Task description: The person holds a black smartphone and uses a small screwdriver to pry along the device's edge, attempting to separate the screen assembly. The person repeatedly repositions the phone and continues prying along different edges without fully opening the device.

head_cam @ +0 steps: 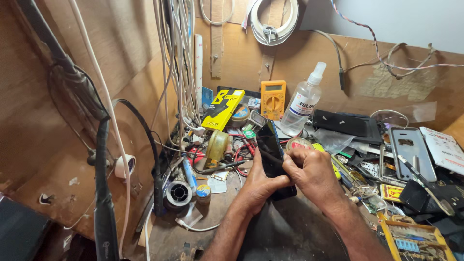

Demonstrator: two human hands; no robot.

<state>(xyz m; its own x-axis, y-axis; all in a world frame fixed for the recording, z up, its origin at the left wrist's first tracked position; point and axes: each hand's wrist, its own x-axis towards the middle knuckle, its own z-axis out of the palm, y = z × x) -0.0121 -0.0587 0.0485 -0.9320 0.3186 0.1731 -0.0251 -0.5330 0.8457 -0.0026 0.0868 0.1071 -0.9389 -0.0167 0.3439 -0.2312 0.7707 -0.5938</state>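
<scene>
Two hands meet at the middle of the counter (285,232) around one dark phone (270,150), which stands tilted on its lower end. One left hand (258,181) wraps it from below; one right hand (309,169) is closed on its right edge and pinches a thin dark tool (270,155) laid across the screen. One spray bottle (302,101) and one orange multimeter (272,99) stand against the back wall. One solder reel (178,193) sits left. Clutter crowds both sides; bare counter shows only near the forearms.

Phone (270,150) base (lower end) hidden behind both hands.
</scene>
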